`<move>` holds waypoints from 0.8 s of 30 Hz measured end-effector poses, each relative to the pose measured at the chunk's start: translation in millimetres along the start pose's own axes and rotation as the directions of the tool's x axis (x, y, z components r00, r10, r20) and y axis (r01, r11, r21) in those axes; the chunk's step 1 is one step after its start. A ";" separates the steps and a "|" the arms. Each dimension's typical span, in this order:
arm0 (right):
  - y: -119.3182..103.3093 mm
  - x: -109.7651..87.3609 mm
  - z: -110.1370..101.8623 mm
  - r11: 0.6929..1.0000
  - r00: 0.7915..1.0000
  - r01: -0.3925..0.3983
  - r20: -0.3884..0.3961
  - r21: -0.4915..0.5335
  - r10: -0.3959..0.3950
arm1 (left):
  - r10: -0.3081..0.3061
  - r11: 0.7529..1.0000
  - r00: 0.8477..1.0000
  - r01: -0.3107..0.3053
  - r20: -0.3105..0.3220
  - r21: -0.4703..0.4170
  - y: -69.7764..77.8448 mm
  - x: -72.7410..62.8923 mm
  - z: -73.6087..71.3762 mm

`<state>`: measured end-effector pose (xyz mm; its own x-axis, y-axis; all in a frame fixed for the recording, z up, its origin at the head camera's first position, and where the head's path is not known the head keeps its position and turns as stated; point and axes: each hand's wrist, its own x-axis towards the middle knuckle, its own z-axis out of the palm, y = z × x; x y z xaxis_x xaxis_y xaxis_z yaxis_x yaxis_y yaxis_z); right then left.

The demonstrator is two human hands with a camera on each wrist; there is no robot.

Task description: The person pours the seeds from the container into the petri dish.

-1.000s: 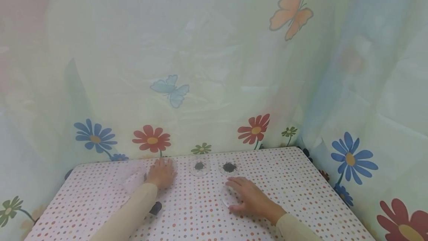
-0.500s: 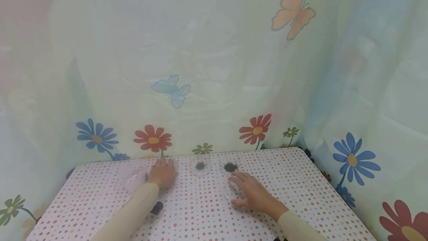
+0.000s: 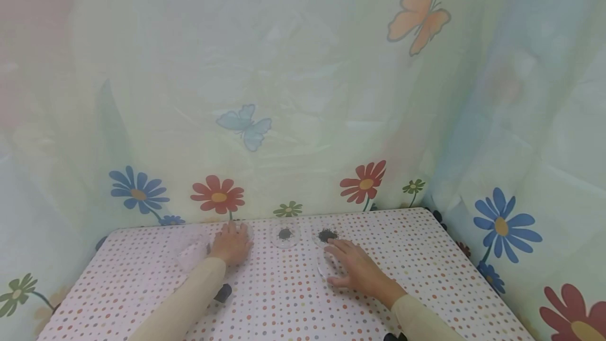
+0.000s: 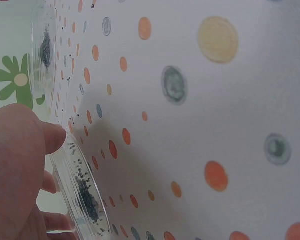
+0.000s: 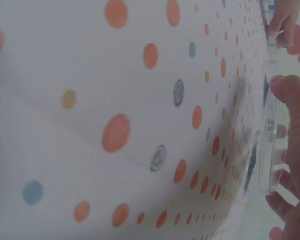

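At the back of the table my left hand (image 3: 230, 245) grips a clear petri dish (image 4: 87, 197) with dark granules in it. In the left wrist view the thumb is on the near rim and the fingers are round the far side. My right hand (image 3: 356, 267) holds a clear round lid (image 5: 268, 150) by its edge, between thumb and fingers. The lid is close in front of a second petri dish (image 3: 326, 235) with dark granules, which the fingertips partly overlap in the head view. Between the hands a third petri dish (image 3: 284, 234) stands uncovered, with a small dark heap inside.
Crumpled clear plastic (image 3: 190, 251) lies left of my left hand. The white table (image 3: 284, 299) has a dotted cover and rounded back corners. A flowered curtain (image 3: 303, 120) hangs right behind it and along the right side. A dark piece (image 3: 223, 292) shows beside my left sleeve.
My right hand has moved slightly away from me with the lid, nearer to the right-hand dish. My left hand stays at its dish. The head view has shifted a little.
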<state>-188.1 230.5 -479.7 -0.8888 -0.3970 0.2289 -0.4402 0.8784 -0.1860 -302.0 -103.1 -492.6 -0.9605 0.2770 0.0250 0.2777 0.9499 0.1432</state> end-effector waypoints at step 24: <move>5.8 6.9 3.3 0.997 0.998 -0.071 0.003 0.028 0.071 | 0.011 1.000 1.000 -0.011 -0.006 0.007 3.1 -3.1 -6.4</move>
<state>-197.2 232.0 -482.4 -0.9180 -0.3347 0.2126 -0.3797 0.8965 -0.2283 -298.3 -101.9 -485.9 -0.9574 0.2870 0.0321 0.2886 0.9477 0.1359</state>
